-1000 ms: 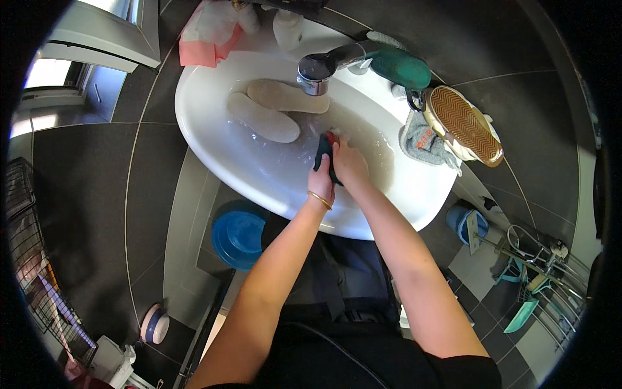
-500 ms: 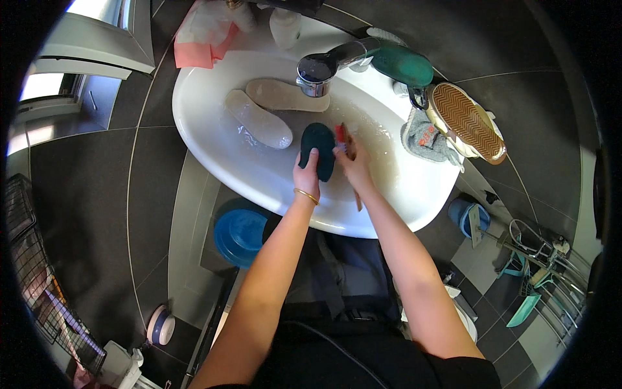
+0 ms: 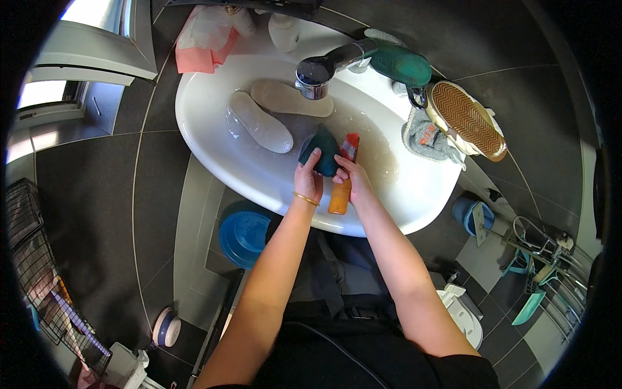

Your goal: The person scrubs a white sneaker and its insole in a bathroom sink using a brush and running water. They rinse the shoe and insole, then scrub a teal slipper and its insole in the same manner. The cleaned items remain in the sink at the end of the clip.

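My left hand (image 3: 309,177) is closed around the lower end of a dark green insole (image 3: 321,144), thumb on top, over the sink (image 3: 421,214). The insole looks bent. Closed on a brush (image 3: 339,197) with a yellowish-brown handle and red bristles, my right hand (image 3: 354,180) also has its fingertips at the insole's right edge. The brush's handle points toward me. Farther left, two pale insoles lie in the cloudy water: one long insole (image 3: 260,123) slants toward me, and the other insole (image 3: 293,97) rests crosswise behind it.
A chrome faucet (image 3: 315,78) reaches over the basin. On the right rim are a green shoe (image 3: 402,65), a brown-soled shoe (image 3: 465,118) and a grey cloth (image 3: 427,137). A white bottle (image 3: 283,32) stands at the back. Below the sink sits a blue basin (image 3: 243,238).
The green insole has turned and bent between my hands. The brush has rolled to show its broad handle, and my right fingers have come in to the insole.
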Motion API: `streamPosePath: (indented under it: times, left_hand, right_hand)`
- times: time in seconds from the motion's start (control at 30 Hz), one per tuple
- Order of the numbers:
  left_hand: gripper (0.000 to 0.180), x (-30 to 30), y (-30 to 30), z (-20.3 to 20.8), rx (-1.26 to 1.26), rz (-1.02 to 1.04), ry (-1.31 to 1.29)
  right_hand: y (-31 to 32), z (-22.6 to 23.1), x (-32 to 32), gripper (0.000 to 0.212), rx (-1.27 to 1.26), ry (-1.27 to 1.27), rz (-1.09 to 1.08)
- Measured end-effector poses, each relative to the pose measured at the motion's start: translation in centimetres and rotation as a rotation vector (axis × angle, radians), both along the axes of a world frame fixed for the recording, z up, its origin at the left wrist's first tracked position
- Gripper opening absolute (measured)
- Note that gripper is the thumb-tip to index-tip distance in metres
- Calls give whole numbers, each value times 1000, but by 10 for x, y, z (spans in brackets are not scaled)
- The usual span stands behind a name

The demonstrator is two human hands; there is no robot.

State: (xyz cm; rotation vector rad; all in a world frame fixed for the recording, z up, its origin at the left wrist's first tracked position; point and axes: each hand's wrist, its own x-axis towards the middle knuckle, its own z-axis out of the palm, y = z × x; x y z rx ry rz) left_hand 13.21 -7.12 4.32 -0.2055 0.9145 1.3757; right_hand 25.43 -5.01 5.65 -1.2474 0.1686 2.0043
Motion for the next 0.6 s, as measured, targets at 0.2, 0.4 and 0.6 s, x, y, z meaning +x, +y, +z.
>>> streamPosePath:
  times: [0.2, 0.4, 0.6]
  left_hand:
    - [32, 5, -1, -7, -150, -3, 92]
    - [48, -5, -3, -13, -438, -258, 454]
    - [52, 11, 1, -25, -405, -140, 551]
  right_hand:
    - [-6, -21, 6, 33, 252, -661, 315]
    - [-21, 42, -32, 58, 683, -1304, 1206]
    - [20, 38, -42, 52, 602, -1434, 1325]
